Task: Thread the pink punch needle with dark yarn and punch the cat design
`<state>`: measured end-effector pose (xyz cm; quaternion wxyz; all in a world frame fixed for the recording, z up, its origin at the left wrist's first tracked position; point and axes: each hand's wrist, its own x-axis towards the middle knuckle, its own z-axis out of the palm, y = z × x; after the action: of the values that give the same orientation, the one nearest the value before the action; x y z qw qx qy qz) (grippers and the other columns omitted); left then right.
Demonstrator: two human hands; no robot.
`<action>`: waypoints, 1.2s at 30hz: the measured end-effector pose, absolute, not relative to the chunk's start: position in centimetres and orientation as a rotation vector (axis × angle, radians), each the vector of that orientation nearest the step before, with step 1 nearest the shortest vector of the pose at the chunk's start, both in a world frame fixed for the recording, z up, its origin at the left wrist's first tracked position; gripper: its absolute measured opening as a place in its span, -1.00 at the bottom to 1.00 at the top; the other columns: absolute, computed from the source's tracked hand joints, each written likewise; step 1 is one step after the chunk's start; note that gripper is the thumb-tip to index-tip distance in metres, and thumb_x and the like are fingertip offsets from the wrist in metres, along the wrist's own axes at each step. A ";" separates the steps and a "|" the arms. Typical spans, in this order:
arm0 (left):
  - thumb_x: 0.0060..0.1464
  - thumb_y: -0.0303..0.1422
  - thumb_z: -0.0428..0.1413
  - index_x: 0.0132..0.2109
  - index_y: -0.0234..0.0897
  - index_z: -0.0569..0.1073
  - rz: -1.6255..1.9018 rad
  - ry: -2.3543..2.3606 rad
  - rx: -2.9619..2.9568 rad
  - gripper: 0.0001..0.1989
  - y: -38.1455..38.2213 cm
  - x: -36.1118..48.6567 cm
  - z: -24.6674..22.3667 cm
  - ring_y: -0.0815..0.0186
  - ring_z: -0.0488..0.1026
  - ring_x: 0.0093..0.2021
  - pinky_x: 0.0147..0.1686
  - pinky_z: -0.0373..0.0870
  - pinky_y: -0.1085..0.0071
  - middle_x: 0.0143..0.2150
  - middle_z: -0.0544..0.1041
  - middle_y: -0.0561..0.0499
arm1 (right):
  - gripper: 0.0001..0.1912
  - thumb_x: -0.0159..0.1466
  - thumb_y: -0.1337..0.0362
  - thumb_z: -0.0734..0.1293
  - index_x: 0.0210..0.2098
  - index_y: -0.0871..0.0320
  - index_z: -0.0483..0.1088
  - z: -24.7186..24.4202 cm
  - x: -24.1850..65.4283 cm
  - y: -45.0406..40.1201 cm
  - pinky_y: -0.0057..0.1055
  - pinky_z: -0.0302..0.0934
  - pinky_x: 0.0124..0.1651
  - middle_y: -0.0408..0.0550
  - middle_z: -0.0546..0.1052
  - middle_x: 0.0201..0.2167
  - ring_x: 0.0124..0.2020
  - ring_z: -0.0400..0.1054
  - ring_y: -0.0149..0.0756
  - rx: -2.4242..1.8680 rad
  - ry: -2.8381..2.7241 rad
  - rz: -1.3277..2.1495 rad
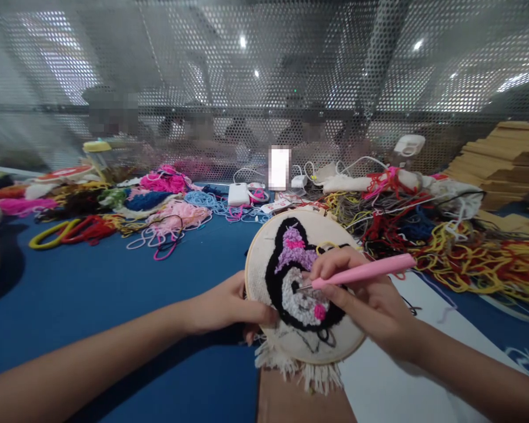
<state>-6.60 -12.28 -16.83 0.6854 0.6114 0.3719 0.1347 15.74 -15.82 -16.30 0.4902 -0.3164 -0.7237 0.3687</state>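
A round embroidery hoop [258, 258] stretched with cream cloth is tilted toward me near the middle of the view. Black, lilac, white and pink loops form a character's head on it, with drawn lines below and a frayed fringe hanging under the rim. My left hand [238, 308] grips the hoop's lower left edge, thumb on the front and fingers behind. Between the thumb and fingers of my right hand [365, 294] is a pink punch needle [370, 270]. Its metal tip meets the white loops beside a small black patch.
Piles of coloured yarn [171, 182] line the back of the blue table [114, 299], with a tangled yellow and red heap [449, 252] at right. White paper [405, 364] lies under my right forearm. Stacked brown envelopes [502, 164] stand before a perforated metal screen [264, 76].
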 end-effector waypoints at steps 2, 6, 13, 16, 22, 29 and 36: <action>-0.14 -0.34 0.20 -0.39 -0.37 0.42 0.305 0.832 1.374 -0.82 -12.3 -6.6 -16.8 0.49 0.28 -0.66 -0.64 0.29 0.58 -0.59 0.39 0.06 | -0.95 0.25 0.33 0.24 -0.28 0.06 0.28 -16.2 15.8 -15.8 -0.30 0.22 -0.20 -0.09 0.36 -0.32 -0.24 0.29 -0.30 -0.754 -1.742 0.903; -0.15 -0.33 0.20 -0.38 -0.37 0.42 0.307 0.830 1.377 -0.81 -12.3 -6.6 -16.8 0.49 0.27 -0.66 -0.64 0.29 0.58 -0.59 0.38 0.06 | -0.95 0.26 0.34 0.23 -0.27 0.06 0.28 -16.1 15.9 -15.7 -0.28 0.21 -0.15 -0.09 0.35 -0.31 -0.22 0.28 -0.30 -0.725 -1.724 0.934; -0.15 -0.34 0.20 -0.38 -0.38 0.42 0.307 0.826 1.378 -0.81 -12.2 -6.6 -16.9 0.50 0.28 -0.66 -0.64 0.29 0.58 -0.59 0.38 0.06 | -0.93 0.27 0.36 0.22 -0.27 0.06 0.27 -16.3 15.9 -15.7 -0.26 0.20 -0.13 -0.09 0.33 -0.30 -0.21 0.27 -0.31 -0.697 -1.706 0.957; -0.16 -0.34 0.20 -0.39 -0.39 0.43 0.309 0.823 1.374 -0.81 -12.2 -6.6 -17.0 0.50 0.27 -0.67 -0.65 0.29 0.58 -0.60 0.38 0.06 | -0.92 0.27 0.36 0.21 -0.26 0.06 0.26 -16.4 16.0 -15.7 -0.25 0.19 -0.13 -0.09 0.33 -0.29 -0.21 0.27 -0.30 -0.688 -1.710 0.942; -0.16 -0.36 0.19 -0.39 -0.39 0.43 0.311 0.829 1.367 -0.82 -12.3 -6.6 -16.9 0.49 0.29 -0.67 -0.65 0.30 0.58 -0.60 0.38 0.06 | -0.91 0.28 0.37 0.20 -0.25 0.05 0.25 -16.3 16.1 -15.7 -0.29 0.18 -0.14 -0.09 0.33 -0.28 -0.21 0.28 -0.32 -0.692 -1.726 0.917; -0.16 -0.35 0.20 -0.38 -0.39 0.44 0.314 0.809 1.356 -0.82 -12.2 -6.5 -16.8 0.50 0.28 -0.67 -0.64 0.31 0.58 -0.60 0.38 0.07 | -0.90 0.27 0.39 0.21 -0.26 0.06 0.25 -16.4 16.0 -15.5 -0.30 0.18 -0.14 -0.10 0.32 -0.28 -0.19 0.26 -0.32 -0.687 -1.731 0.911; -0.17 -0.34 0.20 -0.40 -0.39 0.43 0.317 0.817 1.365 -0.81 -12.1 -6.6 -16.9 0.50 0.28 -0.67 -0.66 0.29 0.58 -0.61 0.37 0.07 | -0.90 0.27 0.39 0.22 -0.25 0.05 0.25 -16.4 16.0 -15.6 -0.30 0.19 -0.16 -0.11 0.32 -0.29 -0.20 0.26 -0.32 -0.681 -1.730 0.896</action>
<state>-6.56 -12.14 -16.88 0.6887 0.6100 0.3654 0.1416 15.99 -15.55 -16.39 0.5130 -0.2832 -0.7196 0.3726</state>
